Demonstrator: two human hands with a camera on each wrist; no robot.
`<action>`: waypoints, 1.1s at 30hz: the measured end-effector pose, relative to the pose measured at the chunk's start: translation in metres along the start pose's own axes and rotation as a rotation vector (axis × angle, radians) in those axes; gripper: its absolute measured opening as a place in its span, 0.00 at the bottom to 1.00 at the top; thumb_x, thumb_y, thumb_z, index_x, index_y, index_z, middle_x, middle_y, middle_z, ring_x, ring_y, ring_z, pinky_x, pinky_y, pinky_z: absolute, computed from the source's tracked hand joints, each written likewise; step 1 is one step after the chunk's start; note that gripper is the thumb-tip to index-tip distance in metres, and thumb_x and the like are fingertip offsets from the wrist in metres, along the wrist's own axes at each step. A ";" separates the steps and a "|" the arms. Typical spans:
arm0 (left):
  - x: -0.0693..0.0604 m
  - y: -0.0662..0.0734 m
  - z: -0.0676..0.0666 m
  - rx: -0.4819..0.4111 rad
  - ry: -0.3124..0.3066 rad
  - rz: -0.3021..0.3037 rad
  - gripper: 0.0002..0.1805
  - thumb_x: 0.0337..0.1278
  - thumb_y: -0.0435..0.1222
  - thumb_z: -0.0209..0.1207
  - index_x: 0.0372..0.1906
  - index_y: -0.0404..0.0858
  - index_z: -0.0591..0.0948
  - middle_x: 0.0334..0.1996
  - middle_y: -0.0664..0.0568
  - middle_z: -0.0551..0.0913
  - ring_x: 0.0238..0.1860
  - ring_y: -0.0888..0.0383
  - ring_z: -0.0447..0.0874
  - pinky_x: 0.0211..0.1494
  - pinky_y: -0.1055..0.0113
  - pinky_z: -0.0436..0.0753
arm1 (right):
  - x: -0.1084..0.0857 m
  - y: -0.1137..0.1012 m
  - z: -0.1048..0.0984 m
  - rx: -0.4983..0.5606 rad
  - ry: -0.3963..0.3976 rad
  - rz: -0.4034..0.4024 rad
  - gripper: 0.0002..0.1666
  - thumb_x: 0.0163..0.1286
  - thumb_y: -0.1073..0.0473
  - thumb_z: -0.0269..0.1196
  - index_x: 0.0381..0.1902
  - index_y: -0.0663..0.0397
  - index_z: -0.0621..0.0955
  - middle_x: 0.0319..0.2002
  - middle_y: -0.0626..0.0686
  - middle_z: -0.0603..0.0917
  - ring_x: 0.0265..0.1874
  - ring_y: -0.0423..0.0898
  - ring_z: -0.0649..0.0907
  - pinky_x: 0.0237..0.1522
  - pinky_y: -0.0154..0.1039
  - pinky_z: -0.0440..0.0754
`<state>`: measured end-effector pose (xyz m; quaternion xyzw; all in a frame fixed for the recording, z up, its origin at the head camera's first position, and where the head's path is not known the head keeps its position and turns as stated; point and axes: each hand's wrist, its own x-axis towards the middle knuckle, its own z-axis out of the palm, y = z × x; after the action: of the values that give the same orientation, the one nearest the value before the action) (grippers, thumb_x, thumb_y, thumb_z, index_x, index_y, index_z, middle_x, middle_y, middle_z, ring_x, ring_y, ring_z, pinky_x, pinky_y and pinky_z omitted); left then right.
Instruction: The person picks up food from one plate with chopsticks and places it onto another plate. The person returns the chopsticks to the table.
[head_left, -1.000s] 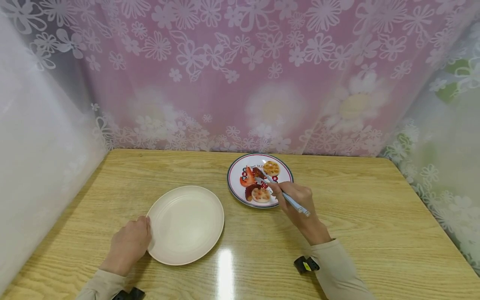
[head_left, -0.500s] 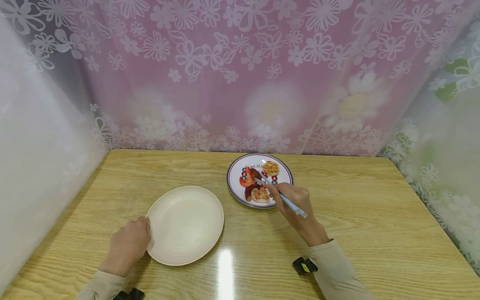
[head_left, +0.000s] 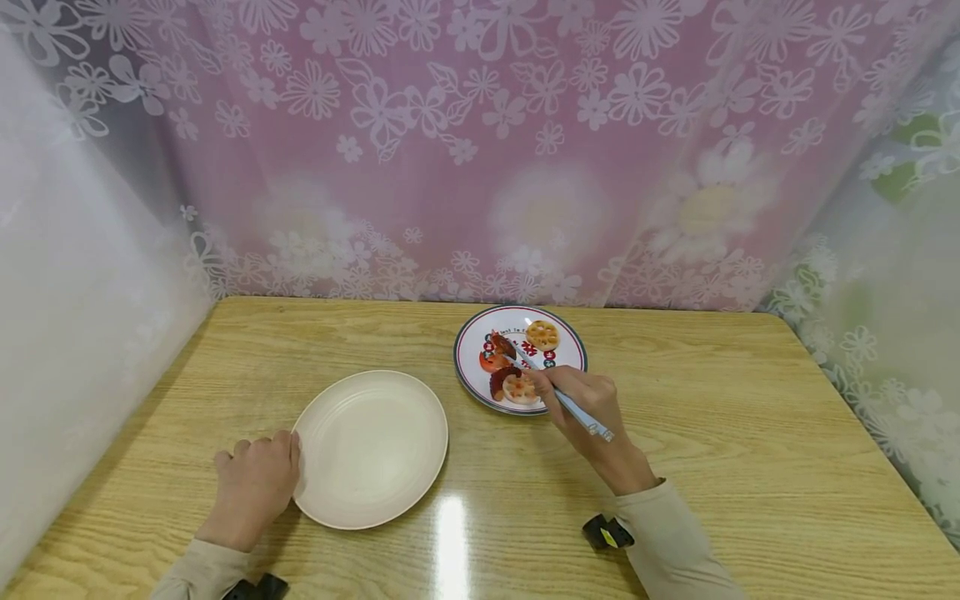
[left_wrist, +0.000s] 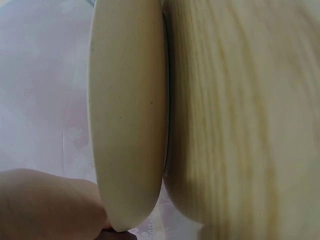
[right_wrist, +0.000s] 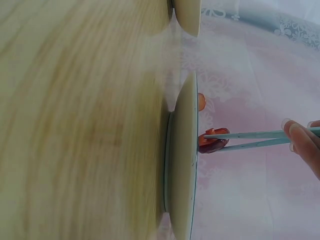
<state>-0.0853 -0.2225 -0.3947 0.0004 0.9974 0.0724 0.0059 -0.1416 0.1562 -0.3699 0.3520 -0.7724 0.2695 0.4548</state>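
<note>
My right hand (head_left: 594, 392) holds a pair of light blue chopsticks (right_wrist: 255, 135). Their tips pinch a dark red-brown sausage-like piece (head_left: 504, 344) over the patterned white plate (head_left: 471, 379). Just beneath or behind it shows an orange-red piece of food (head_left: 491, 361), partly covered. Nearer me on that plate lie a curved dark red piece (head_left: 498, 384) and a pale lotus root slice (head_left: 519, 388). A browner lotus root slice (head_left: 542, 335) lies at the far side. With its fingers at the left rim, my left hand (head_left: 258, 479) holds the cream plate (head_left: 371, 450), which has nothing on it.
Both plates stand on a wood-grain table (head_left: 735, 408), the cream one nearer me and to the left. A pink floral curtain (head_left: 420, 167) hangs behind the table's back edge, with pale sheets at both sides.
The chopstick tips have shifted slightly left with the dark red-brown piece, which now overlaps the orange-red food. My left hand's knuckles have shifted a little; it stays at the cream plate's rim.
</note>
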 end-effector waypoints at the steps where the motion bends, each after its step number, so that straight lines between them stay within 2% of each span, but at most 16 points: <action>1: 0.000 0.000 0.000 0.002 0.001 0.001 0.20 0.72 0.36 0.40 0.26 0.30 0.74 0.21 0.38 0.77 0.27 0.39 0.75 0.33 0.43 0.68 | 0.001 -0.001 0.000 0.006 0.003 -0.004 0.25 0.76 0.52 0.53 0.21 0.58 0.80 0.17 0.49 0.82 0.11 0.39 0.77 0.13 0.33 0.73; 8: 0.000 -0.001 0.001 0.006 0.015 0.028 0.20 0.73 0.36 0.41 0.22 0.33 0.72 0.17 0.42 0.75 0.23 0.44 0.72 0.33 0.47 0.64 | 0.003 -0.008 0.001 0.032 0.009 -0.031 0.25 0.76 0.52 0.53 0.18 0.55 0.76 0.14 0.46 0.77 0.09 0.35 0.70 0.11 0.28 0.66; 11: -0.001 -0.002 0.002 0.010 0.029 0.043 0.21 0.73 0.36 0.41 0.21 0.34 0.71 0.16 0.44 0.73 0.21 0.46 0.71 0.32 0.48 0.63 | 0.005 -0.011 0.002 0.051 0.012 -0.041 0.24 0.76 0.52 0.53 0.18 0.55 0.75 0.14 0.46 0.77 0.09 0.34 0.70 0.12 0.26 0.66; 18: -0.001 -0.002 0.001 0.003 0.021 0.046 0.21 0.73 0.36 0.41 0.20 0.35 0.70 0.15 0.44 0.73 0.20 0.47 0.70 0.32 0.49 0.63 | 0.008 -0.021 0.004 0.083 0.016 -0.062 0.22 0.76 0.53 0.54 0.23 0.59 0.81 0.19 0.50 0.84 0.15 0.40 0.82 0.17 0.31 0.76; 23: -0.001 -0.002 0.000 0.003 -0.012 0.034 0.22 0.74 0.39 0.41 0.23 0.33 0.73 0.17 0.43 0.75 0.22 0.44 0.72 0.33 0.48 0.64 | 0.009 -0.026 0.005 0.086 0.006 -0.066 0.23 0.76 0.52 0.54 0.24 0.59 0.80 0.21 0.51 0.85 0.17 0.41 0.84 0.20 0.33 0.80; 29: 0.000 -0.003 0.002 0.005 0.017 0.046 0.22 0.74 0.39 0.41 0.23 0.32 0.73 0.18 0.41 0.76 0.23 0.42 0.74 0.33 0.48 0.65 | 0.012 -0.032 0.005 0.081 -0.013 -0.076 0.24 0.76 0.50 0.53 0.23 0.58 0.80 0.23 0.51 0.86 0.20 0.42 0.85 0.22 0.35 0.81; 33: 0.001 -0.003 0.002 0.007 0.006 0.045 0.23 0.74 0.39 0.41 0.22 0.33 0.73 0.17 0.42 0.76 0.22 0.43 0.74 0.34 0.48 0.63 | 0.013 -0.037 0.006 0.082 -0.014 -0.081 0.23 0.76 0.50 0.53 0.23 0.56 0.81 0.25 0.51 0.87 0.22 0.42 0.86 0.24 0.36 0.82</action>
<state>-0.0864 -0.2252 -0.3968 0.0224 0.9974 0.0691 0.0011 -0.1197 0.1257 -0.3569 0.4031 -0.7489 0.2800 0.4451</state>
